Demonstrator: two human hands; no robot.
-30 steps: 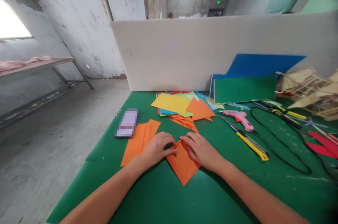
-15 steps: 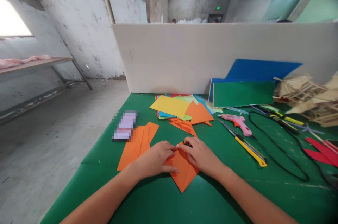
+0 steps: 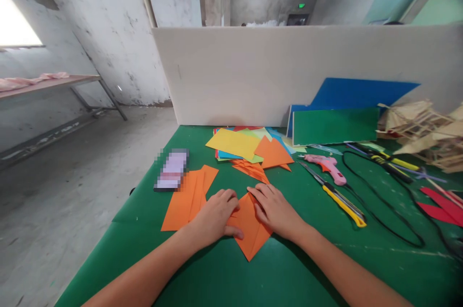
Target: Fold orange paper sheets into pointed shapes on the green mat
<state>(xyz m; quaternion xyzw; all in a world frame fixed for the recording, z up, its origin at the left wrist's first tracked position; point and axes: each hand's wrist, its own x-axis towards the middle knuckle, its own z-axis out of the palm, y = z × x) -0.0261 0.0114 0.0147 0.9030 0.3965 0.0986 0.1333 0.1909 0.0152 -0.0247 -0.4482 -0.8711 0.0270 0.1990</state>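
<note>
A folded orange paper lies on the green table in front of me, its point toward me. My left hand lies flat on the paper's left side, fingers stretched out. On the right side my right hand presses down with its fingers together and extended. Both hands hold the paper against the table. Flat orange sheets lie just left of my left hand.
A blurred phone lies at the left. A pile of coloured paper sits beyond my hands. A pink glue gun, a yellow utility knife, a black cord, green and blue boards and a wooden model fill the right. A white partition stands behind.
My hands have gone from pinching the paper's top tip to lying flat on its two sides. The paper looks flatter.
</note>
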